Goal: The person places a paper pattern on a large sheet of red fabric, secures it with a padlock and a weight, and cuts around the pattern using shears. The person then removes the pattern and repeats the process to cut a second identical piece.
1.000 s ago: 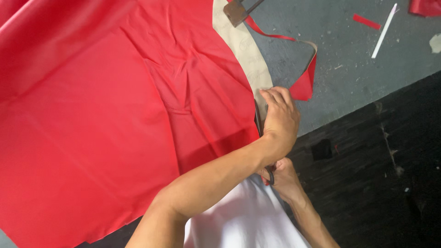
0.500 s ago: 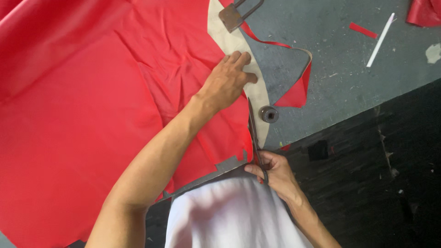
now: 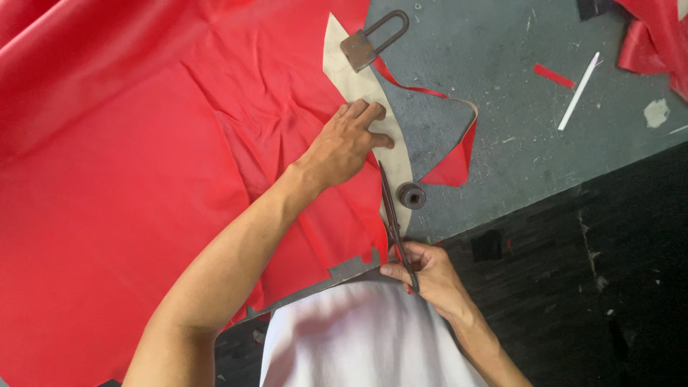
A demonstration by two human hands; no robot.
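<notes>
Since half a second ago our left hand (image 3: 347, 143) has slid down the beige paper pattern piece (image 3: 358, 86) and now presses flat, fingers spread, on it and the red satin-like fabric sheet (image 3: 129, 179). Our right hand (image 3: 430, 276) is closed around the handles of the dark metal scissors (image 3: 393, 215), blades now lying along the pattern edge, so cutting looks underway. Weights: rusty padlock (image 3: 369, 39), small dark metal cylinder (image 3: 412, 195). No containers in view on the grey worktable (image 3: 516, 165).

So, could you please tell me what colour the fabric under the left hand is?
Red fabric, beside a beige pattern piece; head view.
</notes>
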